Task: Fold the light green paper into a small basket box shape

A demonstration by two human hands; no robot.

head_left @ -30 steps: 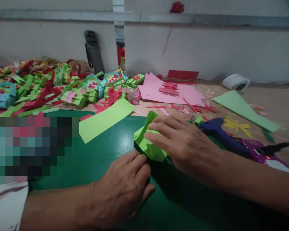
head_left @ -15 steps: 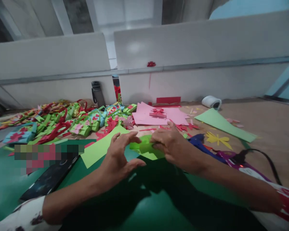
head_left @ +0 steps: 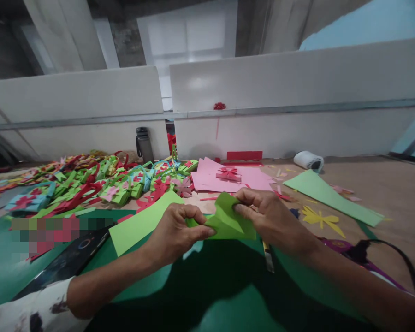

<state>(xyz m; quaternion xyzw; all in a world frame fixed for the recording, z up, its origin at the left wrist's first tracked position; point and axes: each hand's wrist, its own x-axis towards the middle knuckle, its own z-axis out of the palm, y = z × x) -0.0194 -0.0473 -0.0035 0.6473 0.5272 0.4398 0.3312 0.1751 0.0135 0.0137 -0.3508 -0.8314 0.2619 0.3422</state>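
A folded piece of light green paper is held up above the dark green mat between both hands. My left hand pinches its left end, thumb and fingers closed on the fold. My right hand grips its right side, fingers curled over the top edge. A flat light green sheet lies on the mat just left of my left hand.
A heap of small paper baskets covers the table at left. Pink sheets lie behind the hands, a large green sheet and yellow cutout at right. A glue gun with black cord, a tape roll, a bottle and a phone are also present.
The hands lifted the folded green paper off the mat; my left hand, open half a second ago, has closed on its left end. The view tilted upward.
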